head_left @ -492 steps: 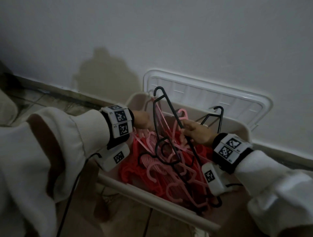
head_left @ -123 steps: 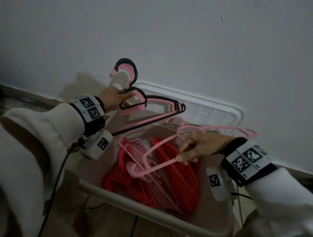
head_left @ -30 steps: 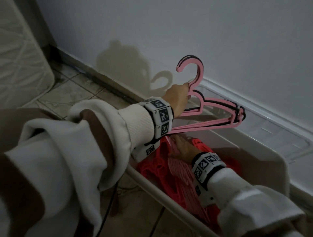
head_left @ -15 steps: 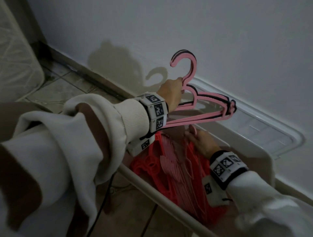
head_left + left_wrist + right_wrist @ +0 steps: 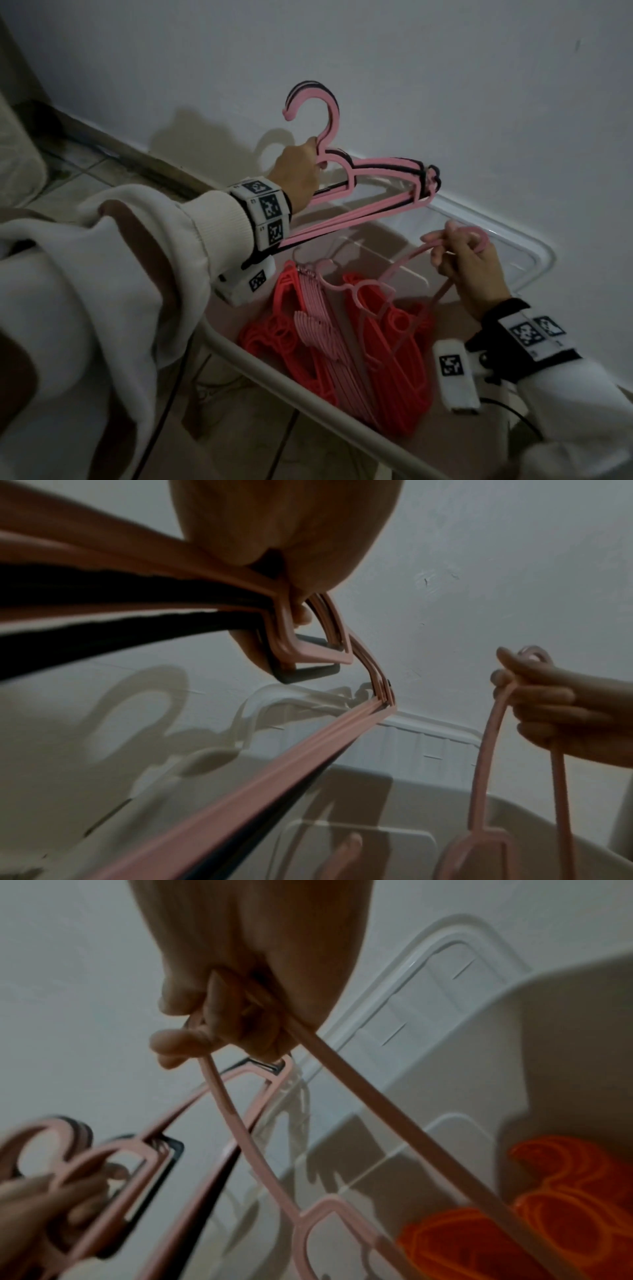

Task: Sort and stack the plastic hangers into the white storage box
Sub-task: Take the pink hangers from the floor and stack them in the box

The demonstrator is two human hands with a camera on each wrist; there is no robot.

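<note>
Tiled floor (image 5: 85, 178) carrying white storage box (image 5: 308, 377), red hangers (image 5: 394, 359) lying stacked inside; right hand (image 5: 469, 263) gripping single pink hanger (image 5: 407, 263) above them; left hand (image 5: 298, 174) clenching aligned pink-and-black bundle (image 5: 383, 171) by its necks (probably gathering matching shapes) beside wall (image 5: 445, 85).

left hand (image 5: 291, 561) grips pink-and-black hanger bundle (image 5: 260, 764); right hand (image 5: 555, 707) pinches single pink hanger (image 5: 483, 764) above white storage box (image 5: 514, 813).

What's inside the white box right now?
The white box holds red hangers in two piles, with a row of pale pink hangers between them. Its floor beneath them is covered.
</note>
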